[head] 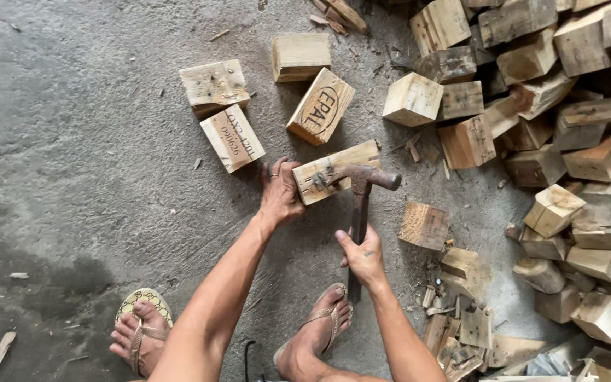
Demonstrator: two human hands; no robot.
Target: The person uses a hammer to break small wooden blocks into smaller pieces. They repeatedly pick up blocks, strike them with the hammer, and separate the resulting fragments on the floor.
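You are looking straight down at a rough grey concrete floor [72,141]. At the far left bottom, your left foot [139,336] sits in a patterned sandal, and a thin wood sliver [1,350] lies near it. Higher up, left of centre, two pale wooden blocks [215,85] lie touching, the nearer one stamped with dark lettering. Beside them to the right sits a third stamped block [321,106], tilted on its edge, and a plain block [300,55] lies just above it.

In the middle, your left hand [281,194] presses down on the left end of a long wooden block [334,166], fingers curled over its near edge to hold it against the floor. Your right hand [363,256] sits lower and slightly right, closed in a fist around the handle of a rusty hammer [359,205]. The hammer head rests on top of the block, its claw end hooked at the block's upper face, so the block lies just ahead of both hands, between them. Your right foot [316,332], also sandalled, is planted just below the hammer handle.

Right of the hammer lies a single darker block [424,225]. Beyond it, filling the right side, a large heap of similar wooden blocks [567,127] rises, with splintered scraps [461,332] scattered at its base.
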